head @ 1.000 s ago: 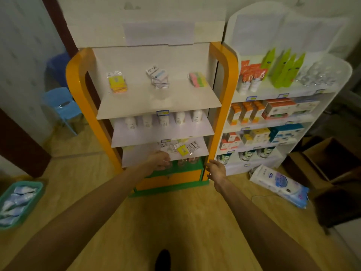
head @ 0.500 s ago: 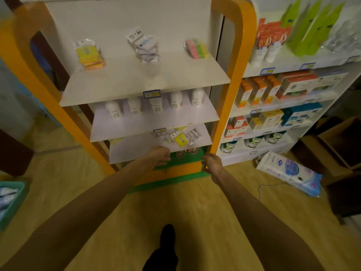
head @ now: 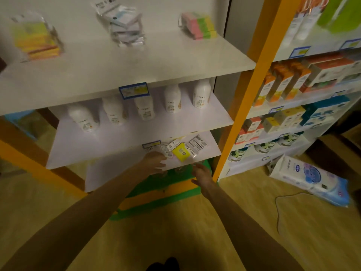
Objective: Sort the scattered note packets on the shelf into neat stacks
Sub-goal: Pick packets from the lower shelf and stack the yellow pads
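Observation:
Several note packets lie scattered on the third shelf [head: 109, 169], among them a yellow packet [head: 181, 151] and a white one with a barcode label [head: 196, 145]. My left hand [head: 155, 162] rests at that shelf's front edge, its fingers touching the leftmost packets. My right hand [head: 202, 174] hovers just below and right of the pile, fingers relaxed, holding nothing. On the top shelf [head: 136, 65] stand a yellow-orange stack [head: 36, 39], a white-blue stack [head: 125, 26] and a pink-green-yellow stack [head: 199, 25].
White bottles [head: 172, 98] line the second shelf. An orange post [head: 248, 90] separates this unit from a right-hand rack of boxes [head: 283, 83]. A tissue pack [head: 310, 178] and a cable lie on the wooden floor. A green-orange base [head: 156, 194] sits under the shelves.
The view has moved closer to the shelves. My left hand has reached up onto the packets' shelf edge; my right hand has shifted left toward the pile.

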